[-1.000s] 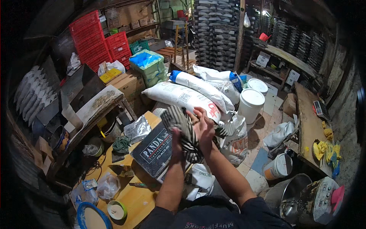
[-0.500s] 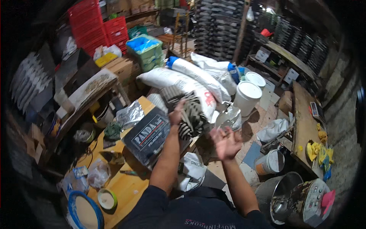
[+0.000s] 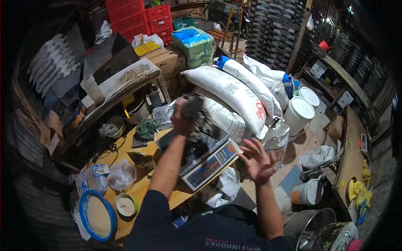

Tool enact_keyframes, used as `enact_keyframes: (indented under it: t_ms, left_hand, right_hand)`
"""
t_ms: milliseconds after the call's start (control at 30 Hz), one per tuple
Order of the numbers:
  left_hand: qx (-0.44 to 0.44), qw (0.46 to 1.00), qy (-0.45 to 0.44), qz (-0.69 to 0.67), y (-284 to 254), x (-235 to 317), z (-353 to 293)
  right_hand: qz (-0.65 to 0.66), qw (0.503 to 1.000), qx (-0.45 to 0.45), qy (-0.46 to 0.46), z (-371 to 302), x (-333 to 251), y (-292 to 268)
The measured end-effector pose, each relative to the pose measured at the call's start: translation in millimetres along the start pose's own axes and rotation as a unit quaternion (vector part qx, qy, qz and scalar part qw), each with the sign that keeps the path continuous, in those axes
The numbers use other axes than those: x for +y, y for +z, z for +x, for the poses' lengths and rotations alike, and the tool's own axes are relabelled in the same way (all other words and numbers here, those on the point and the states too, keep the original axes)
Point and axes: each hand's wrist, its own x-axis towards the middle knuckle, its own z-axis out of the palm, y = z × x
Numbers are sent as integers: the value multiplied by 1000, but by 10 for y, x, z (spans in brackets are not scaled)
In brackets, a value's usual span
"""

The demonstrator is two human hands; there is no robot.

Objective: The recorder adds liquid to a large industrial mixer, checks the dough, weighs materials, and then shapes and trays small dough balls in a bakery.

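Observation:
My left hand is closed on a dark striped cloth, blurred by motion, above a digital weighing scale. The scale has a dark flat top and a front panel with a keypad and display, and it stands on a yellowish wooden table. The cloth hides part of the scale's top. My right hand is held beside the scale's right corner, its fingers spread and nothing in them.
White sacks lie piled beyond the scale, beside lidded white buckets. On the table's left are a blue-rimmed basin of pale powder, a green bowl and plastic bags. A metal mixing bowl is at lower right.
My left hand has swept the striped cloth across the scale's top, and the cloth now looks more bunched. The scale's keypad panel has come into sight. The whole view has shifted.

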Motion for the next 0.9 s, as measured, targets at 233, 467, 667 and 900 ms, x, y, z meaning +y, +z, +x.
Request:
enact_keyframes:
  t_ms: [233, 467, 667, 900]
  left_hand:
    - [-98, 966, -120, 207, -511, -1335, 313]
    - [-327, 872, -103, 350, -182, -1151, -143]
    - [-275, 961, 3, 24, 1023, 922, -861]
    - [-456, 863, -201, 86, 1622, 2286, -3004]
  right_hand:
    - [-175, 914, 364, 45, -978, -960, -1944]
    - [-121, 807, 568, 112, -3215, -1611, -3539]
    - [-222, 572, 748, 252, -4844, -1798, -4851]
    - [-319, 634, 558, 430, -4575, -1987, -5156]
